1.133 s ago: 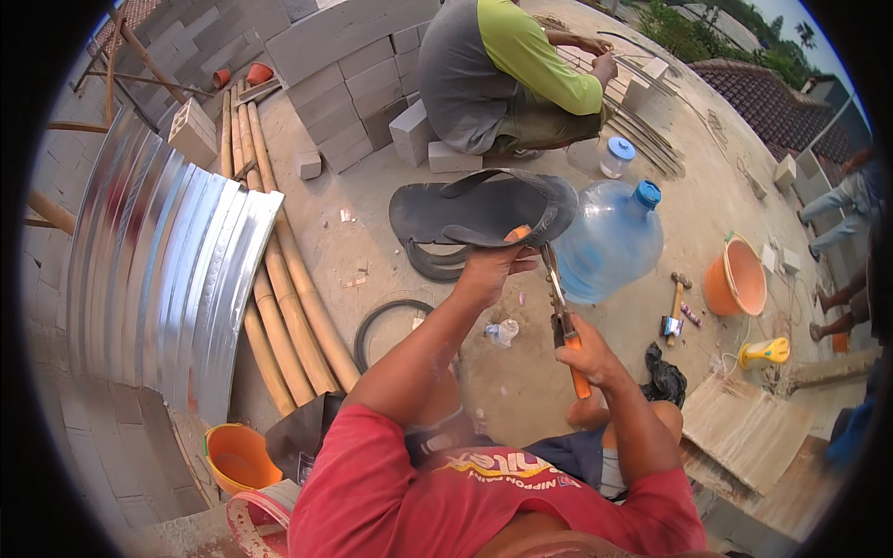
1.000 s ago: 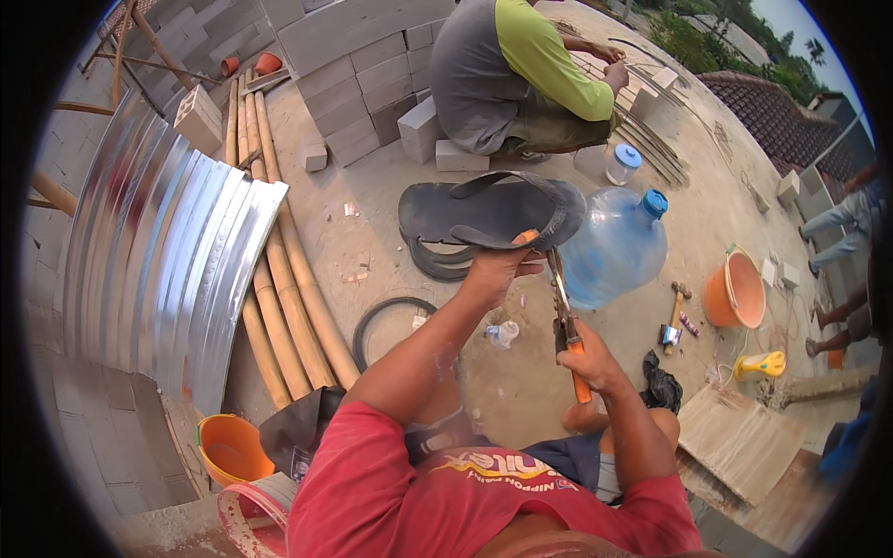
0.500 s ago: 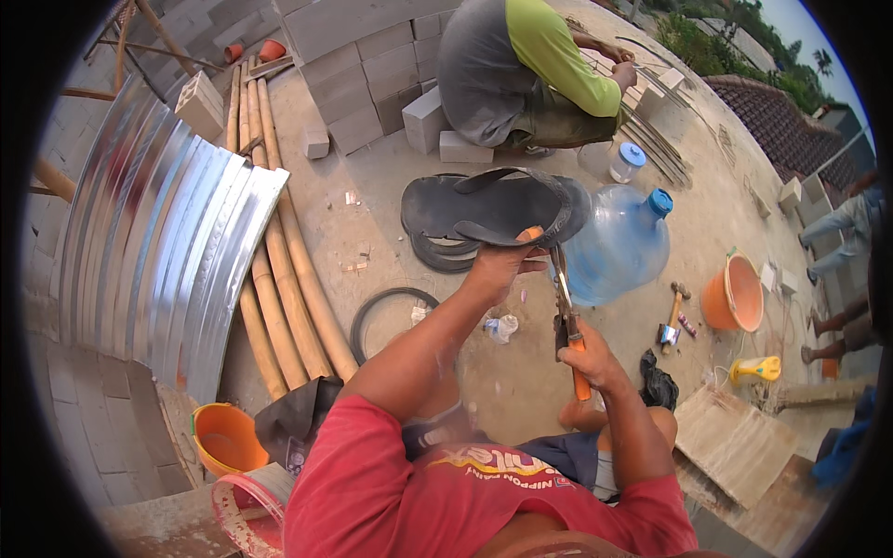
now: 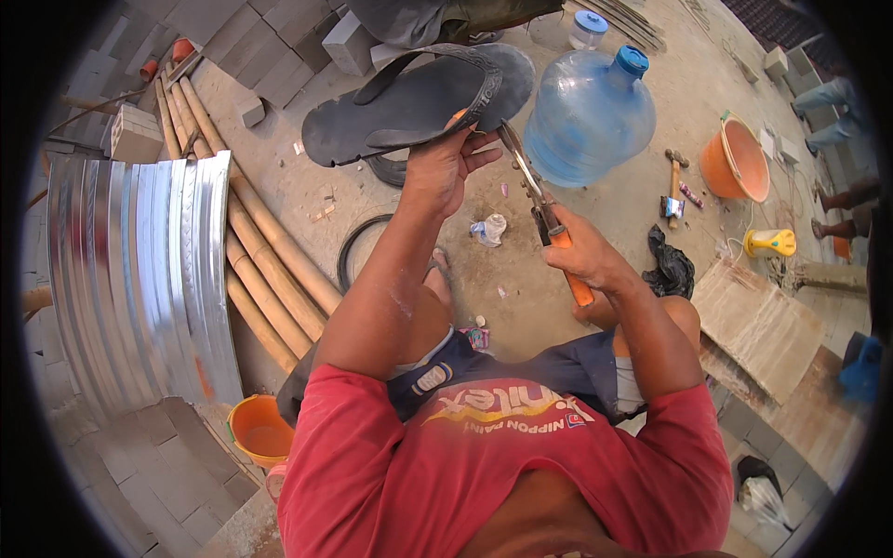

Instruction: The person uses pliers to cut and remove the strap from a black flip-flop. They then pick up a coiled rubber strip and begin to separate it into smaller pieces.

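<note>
My left hand [image 4: 439, 175] is closed on the edge of a black flip-flop [image 4: 423, 93], raised in front of me with its strap side showing. A small orange bit shows by the thumb. My right hand [image 4: 588, 247] grips an orange-handled metal tool that looks like snips [image 4: 530, 181]. Its long metal end points up toward the flip-flop's rounded end, close beside my left fingertips. Whether the metal touches the sole, I cannot tell.
A large blue water bottle [image 4: 595, 116] stands just beyond the tool. Bamboo poles [image 4: 270, 246] and corrugated metal sheets [image 4: 139, 279] lie left. A hammer [image 4: 675, 177], an orange bucket [image 4: 735, 158] and a black plastic bag [image 4: 670, 267] lie right. Another person [image 4: 446, 17] crouches ahead.
In the view, the flip-flop and both my hands sit farther left and higher, and the surroundings have shifted as my head moved. Both hands keep their holds.
</note>
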Action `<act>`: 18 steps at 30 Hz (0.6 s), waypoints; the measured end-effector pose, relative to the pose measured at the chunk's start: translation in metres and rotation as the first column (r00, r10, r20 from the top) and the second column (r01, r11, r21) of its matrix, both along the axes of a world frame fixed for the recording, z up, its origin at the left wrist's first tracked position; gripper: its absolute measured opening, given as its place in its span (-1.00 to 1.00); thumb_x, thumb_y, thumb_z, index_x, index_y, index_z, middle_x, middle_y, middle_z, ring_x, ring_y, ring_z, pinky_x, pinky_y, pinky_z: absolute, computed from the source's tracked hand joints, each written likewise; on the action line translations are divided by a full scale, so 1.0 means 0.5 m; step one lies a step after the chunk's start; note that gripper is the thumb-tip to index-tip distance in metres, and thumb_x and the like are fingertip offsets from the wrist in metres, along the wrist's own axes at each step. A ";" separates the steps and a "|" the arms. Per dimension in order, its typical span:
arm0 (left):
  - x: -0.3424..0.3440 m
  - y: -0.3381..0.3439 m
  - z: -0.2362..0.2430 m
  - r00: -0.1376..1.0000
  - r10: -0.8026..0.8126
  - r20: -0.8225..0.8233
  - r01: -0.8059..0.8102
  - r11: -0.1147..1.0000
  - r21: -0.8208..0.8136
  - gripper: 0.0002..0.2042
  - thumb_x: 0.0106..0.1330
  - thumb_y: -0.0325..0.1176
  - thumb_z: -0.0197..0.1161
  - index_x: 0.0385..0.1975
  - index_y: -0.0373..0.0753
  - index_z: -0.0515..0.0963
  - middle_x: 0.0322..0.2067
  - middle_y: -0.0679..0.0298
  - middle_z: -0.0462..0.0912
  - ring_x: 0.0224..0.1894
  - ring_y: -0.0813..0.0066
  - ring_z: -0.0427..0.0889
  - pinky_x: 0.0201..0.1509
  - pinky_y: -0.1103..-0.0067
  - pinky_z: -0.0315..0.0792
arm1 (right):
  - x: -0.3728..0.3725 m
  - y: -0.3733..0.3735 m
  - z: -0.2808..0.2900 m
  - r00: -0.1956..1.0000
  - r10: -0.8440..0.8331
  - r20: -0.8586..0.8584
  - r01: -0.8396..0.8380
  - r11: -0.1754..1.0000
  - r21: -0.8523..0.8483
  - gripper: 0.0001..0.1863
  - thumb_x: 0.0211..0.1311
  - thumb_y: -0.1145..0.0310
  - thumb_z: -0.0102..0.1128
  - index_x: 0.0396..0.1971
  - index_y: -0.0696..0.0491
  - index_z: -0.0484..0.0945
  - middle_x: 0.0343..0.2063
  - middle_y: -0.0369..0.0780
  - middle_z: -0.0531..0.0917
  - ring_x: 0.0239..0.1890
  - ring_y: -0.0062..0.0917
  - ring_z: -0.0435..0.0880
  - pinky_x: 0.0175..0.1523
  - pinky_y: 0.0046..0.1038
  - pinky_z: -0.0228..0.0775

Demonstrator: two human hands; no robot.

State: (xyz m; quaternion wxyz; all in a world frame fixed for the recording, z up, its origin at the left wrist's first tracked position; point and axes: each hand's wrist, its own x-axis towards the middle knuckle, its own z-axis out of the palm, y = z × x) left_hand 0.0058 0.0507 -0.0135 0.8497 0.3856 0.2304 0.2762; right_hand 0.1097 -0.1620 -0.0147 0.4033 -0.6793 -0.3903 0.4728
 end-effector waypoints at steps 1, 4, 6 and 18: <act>0.004 0.001 0.007 1.000 0.001 -0.005 -0.001 1.000 -0.008 -0.78 0.36 -0.38 0.16 -0.05 -0.26 0.49 -0.12 0.22 0.59 -0.11 0.27 0.64 -0.11 0.37 0.60 | -0.001 -0.002 0.001 1.000 0.002 -0.015 -0.002 1.000 -0.015 -0.11 -0.06 0.26 0.14 0.33 0.27 0.08 0.11 0.02 0.42 0.19 -0.31 0.39 0.27 -0.42 0.16; 0.001 -0.002 0.007 1.000 0.005 -0.027 -0.005 1.000 0.003 -0.77 0.34 -0.37 0.18 -0.05 -0.26 0.49 -0.12 0.22 0.59 -0.12 0.28 0.64 -0.12 0.40 0.60 | 0.004 0.003 -0.001 1.000 -0.011 -0.006 0.011 1.000 -0.021 -0.23 -0.07 0.27 0.15 0.20 0.25 0.17 -0.05 -0.08 0.41 0.03 -0.39 0.37 0.14 -0.44 0.19; 0.003 0.000 0.007 1.000 -0.002 -0.013 0.002 1.000 0.017 -0.76 0.34 -0.36 0.19 -0.04 -0.26 0.49 -0.12 0.22 0.60 -0.12 0.29 0.64 -0.13 0.42 0.60 | -0.001 0.002 -0.009 0.999 -0.043 0.029 0.043 0.999 0.000 -0.41 -0.08 0.26 0.16 0.00 0.20 0.33 -0.29 -0.24 0.39 -0.22 -0.53 0.34 -0.07 -0.49 0.25; 0.008 0.002 -0.012 1.000 -0.003 0.001 0.003 0.999 0.044 -0.74 0.32 -0.37 0.22 -0.03 -0.28 0.49 -0.14 0.22 0.61 -0.17 0.37 0.65 -0.17 0.48 0.60 | -0.014 0.002 -0.023 0.999 -0.041 0.005 0.041 0.999 -0.001 -0.37 -0.09 0.22 0.19 0.03 0.22 0.35 -0.36 -0.29 0.41 -0.29 -0.59 0.35 -0.14 -0.50 0.30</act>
